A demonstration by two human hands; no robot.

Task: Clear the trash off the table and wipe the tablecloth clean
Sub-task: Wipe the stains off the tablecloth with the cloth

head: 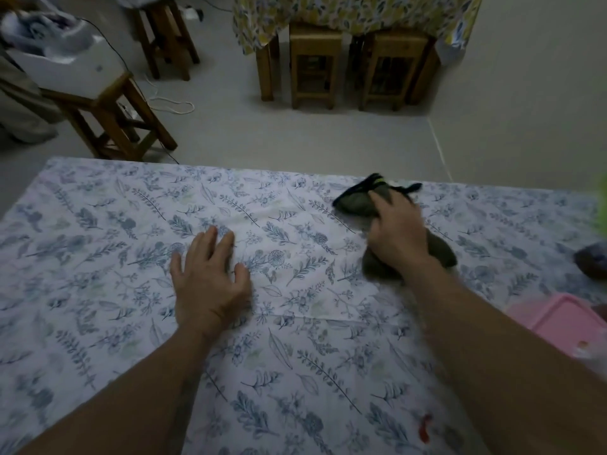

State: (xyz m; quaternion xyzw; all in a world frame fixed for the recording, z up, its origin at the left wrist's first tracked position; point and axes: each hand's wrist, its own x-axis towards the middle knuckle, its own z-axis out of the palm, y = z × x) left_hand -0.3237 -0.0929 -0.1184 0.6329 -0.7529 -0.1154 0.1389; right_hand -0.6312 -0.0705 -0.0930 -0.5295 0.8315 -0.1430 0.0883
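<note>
A white tablecloth (98,257) printed with blue leaves covers the table. My right hand (397,231) presses down on a dark olive rag (358,201) with a black edge, towards the far right of the cloth, and is blurred by motion. My left hand (210,277) lies flat on the cloth near the middle, fingers spread, holding nothing. A small red smear (426,428) marks the cloth near the front edge on the right.
A pink flat object (558,320) lies at the table's right edge, with a dark thing (591,261) beyond it. Past the table stand wooden stools (118,123), one carrying a white box (72,67), and a second table with a yellow leafy cloth (345,14).
</note>
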